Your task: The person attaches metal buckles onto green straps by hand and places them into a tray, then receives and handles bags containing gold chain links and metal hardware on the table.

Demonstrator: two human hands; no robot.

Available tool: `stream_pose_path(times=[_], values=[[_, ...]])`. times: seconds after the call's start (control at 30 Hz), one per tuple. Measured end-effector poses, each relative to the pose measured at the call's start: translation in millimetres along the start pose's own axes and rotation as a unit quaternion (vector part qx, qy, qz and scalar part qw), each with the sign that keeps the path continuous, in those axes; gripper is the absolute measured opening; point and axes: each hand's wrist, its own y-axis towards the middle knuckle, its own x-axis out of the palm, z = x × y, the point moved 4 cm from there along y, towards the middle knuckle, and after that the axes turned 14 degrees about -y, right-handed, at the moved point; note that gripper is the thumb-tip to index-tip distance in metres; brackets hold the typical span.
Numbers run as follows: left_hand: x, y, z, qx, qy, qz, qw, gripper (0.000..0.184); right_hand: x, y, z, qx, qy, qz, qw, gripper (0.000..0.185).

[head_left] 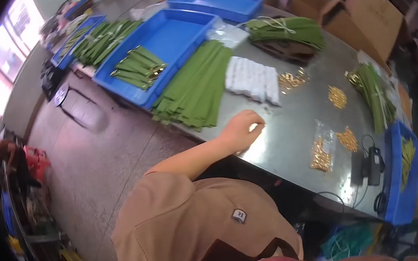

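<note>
My left hand [244,130] is over the near edge of the metal table [278,143], fingers curled in with the thumb close to the index finger. Whatever they hold, if anything, I cannot make out. Just beyond the hand lies a row of white wrapped packets [252,80]. To its left, flat green strips [196,87] are fanned out at the table edge. Small gold-coloured metal pieces [294,80] are heaped past the packets, with another gold heap [337,97] farther right. My right hand is out of view.
A blue tray [175,27] holds green strips with gold ends [138,69]. Another blue tray [216,1] stands behind it. On the right are a clear bag of gold pieces [320,156], a black adapter [374,165] with cables, and a blue bin [399,196]. Cardboard boxes [370,22] stand behind.
</note>
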Motion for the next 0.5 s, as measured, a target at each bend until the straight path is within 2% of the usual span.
stream_pose_path(times=[0.03,0.13,0.17,0.2,0.27,0.33,0.4,0.43,0.47,0.5], values=[[-1,0,7,-0.003,0.007,0.010,1.000,0.008,9,8,-25,0.004,0.043,-0.039,0.998,0.025],[-23,0,30,0.010,-0.051,0.023,0.998,0.008,43,48,-171,0.029,0.162,-0.143,0.976,0.024],[-25,-1,39,0.012,-0.048,0.030,0.998,0.008,43,56,-183,0.022,0.159,-0.144,0.976,0.024],[-28,-2,46,-0.024,-0.099,0.020,0.995,0.008,45,65,-196,0.008,0.197,-0.138,0.971,0.020],[-27,5,67,-0.073,-0.176,-0.012,0.982,0.014,39,83,-217,-0.014,0.277,-0.143,0.950,0.023],[-43,22,109,-0.017,-0.248,-0.059,0.967,0.017,31,92,-238,-0.041,0.347,-0.131,0.928,0.027],[-65,36,170,0.029,-0.378,-0.103,0.920,0.018,24,108,-254,-0.105,0.392,-0.096,0.909,0.028],[-77,37,206,0.044,-0.393,-0.141,0.908,0.025,21,114,-258,-0.143,0.408,-0.079,0.899,0.028],[-80,39,222,0.115,-0.430,-0.200,0.873,0.030,17,120,-262,-0.144,0.408,-0.050,0.900,0.028],[-77,37,243,0.135,-0.552,-0.215,0.794,0.020,14,126,-261,-0.143,0.405,-0.021,0.903,0.028]])
